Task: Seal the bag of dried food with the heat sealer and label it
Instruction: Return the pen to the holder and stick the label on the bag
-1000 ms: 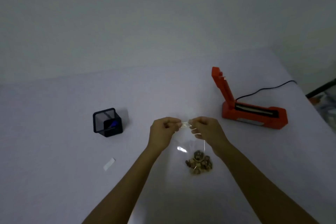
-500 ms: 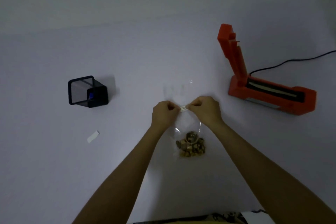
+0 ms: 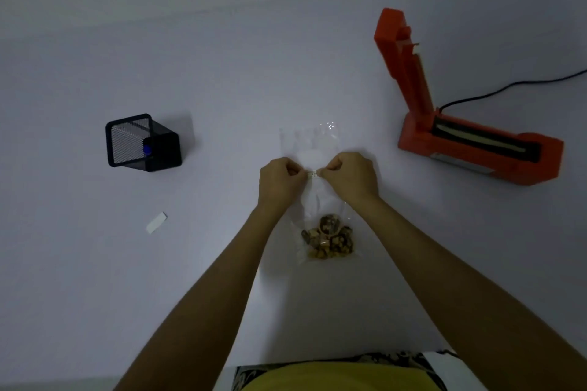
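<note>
A clear plastic bag (image 3: 313,143) lies flat on the white table, with brown dried food (image 3: 328,238) bunched at its near end. My left hand (image 3: 279,182) and my right hand (image 3: 351,176) are side by side above the bag's middle, both pinching a small white label (image 3: 313,174) between their fingertips. Whether the label touches the bag I cannot tell. The orange heat sealer (image 3: 476,146) stands to the right with its lid raised upright.
A black mesh pen holder (image 3: 143,143) with a blue item inside lies tipped at the left. A small white paper strip (image 3: 156,223) lies in front of it. The sealer's black cable (image 3: 514,86) runs off to the right. The table's near edge (image 3: 222,368) is by my body.
The view tilted downward, so everything sits lower and closer. Both hands with the label came down from above the table to just over the flat bag.
</note>
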